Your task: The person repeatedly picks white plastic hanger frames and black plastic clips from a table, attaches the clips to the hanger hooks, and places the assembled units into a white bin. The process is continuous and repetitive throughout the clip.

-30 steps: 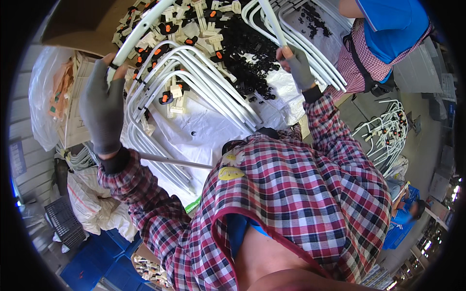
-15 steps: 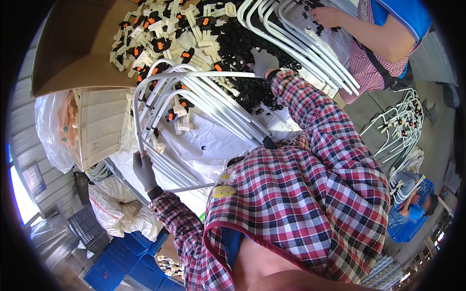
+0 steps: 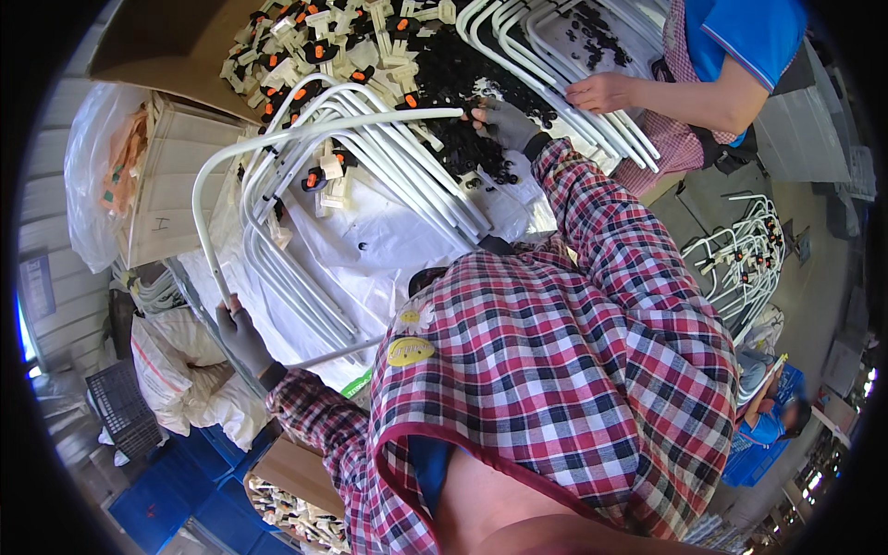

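Observation:
My gloved left hand (image 3: 245, 340) is closed around a bent white metal tube (image 3: 197, 199), below its curved corner. From there the tube crosses above a stack of similar bent white tubes (image 3: 388, 153). Its far end lies close to the bare fingertips of my gloved right hand (image 3: 506, 124), whose fingers are curled together. Whatever they pinch is too small to make out. Beside and beneath that hand spreads a heap of small black rings (image 3: 472, 153). Cream plastic clamps (image 3: 319, 51) with black and orange parts are piled beyond the stack.
A co-worker's hand (image 3: 599, 92) touches more white tubes (image 3: 518, 65) at the upper right. To the left stand a cream box (image 3: 176, 185) and white sacks (image 3: 176, 365). Blue crates (image 3: 166, 499) sit at the lower left. Another person (image 3: 768, 416) is at the far right.
My left hand and the held tube have moved left, away from the stack. The tube's end has drawn back from my right hand. The co-worker's hand has come down onto their tubes.

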Available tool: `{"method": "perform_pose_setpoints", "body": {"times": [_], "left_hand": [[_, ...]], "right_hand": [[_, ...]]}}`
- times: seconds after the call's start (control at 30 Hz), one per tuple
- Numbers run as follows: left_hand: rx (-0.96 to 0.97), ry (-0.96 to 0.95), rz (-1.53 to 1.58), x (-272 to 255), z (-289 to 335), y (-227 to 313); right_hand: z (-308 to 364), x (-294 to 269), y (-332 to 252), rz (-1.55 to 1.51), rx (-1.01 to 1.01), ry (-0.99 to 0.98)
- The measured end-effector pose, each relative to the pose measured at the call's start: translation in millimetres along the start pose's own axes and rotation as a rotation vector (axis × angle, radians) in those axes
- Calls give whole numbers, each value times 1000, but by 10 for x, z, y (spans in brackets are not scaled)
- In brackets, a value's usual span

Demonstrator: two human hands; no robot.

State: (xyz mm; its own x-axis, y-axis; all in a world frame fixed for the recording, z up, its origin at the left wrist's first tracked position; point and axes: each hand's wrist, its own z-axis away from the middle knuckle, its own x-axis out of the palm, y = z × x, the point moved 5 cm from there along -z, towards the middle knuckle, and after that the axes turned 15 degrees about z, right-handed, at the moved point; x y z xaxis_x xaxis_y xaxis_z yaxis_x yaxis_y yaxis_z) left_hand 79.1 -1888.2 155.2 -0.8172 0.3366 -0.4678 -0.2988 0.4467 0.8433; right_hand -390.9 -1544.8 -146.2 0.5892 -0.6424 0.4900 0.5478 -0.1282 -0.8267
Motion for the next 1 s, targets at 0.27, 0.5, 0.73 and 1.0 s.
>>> {"method": "perform_pose_setpoints", "body": {"times": [0.27, 0.5, 0.73, 1.0], "left_hand": [[-8, -21, 89, 408, -236, 53], [31, -13, -12, 251, 14, 100], [69, 38, -126, 204, 156, 156], [76, -129, -333, 375, 121, 250]], "right_hand": [[198, -34, -257, 122, -26, -196], [319, 76, -534, 921, -288, -53], [708, 327, -987, 1845, -677, 106], [1026, 951, -1241, 1284, -274, -418]]}}
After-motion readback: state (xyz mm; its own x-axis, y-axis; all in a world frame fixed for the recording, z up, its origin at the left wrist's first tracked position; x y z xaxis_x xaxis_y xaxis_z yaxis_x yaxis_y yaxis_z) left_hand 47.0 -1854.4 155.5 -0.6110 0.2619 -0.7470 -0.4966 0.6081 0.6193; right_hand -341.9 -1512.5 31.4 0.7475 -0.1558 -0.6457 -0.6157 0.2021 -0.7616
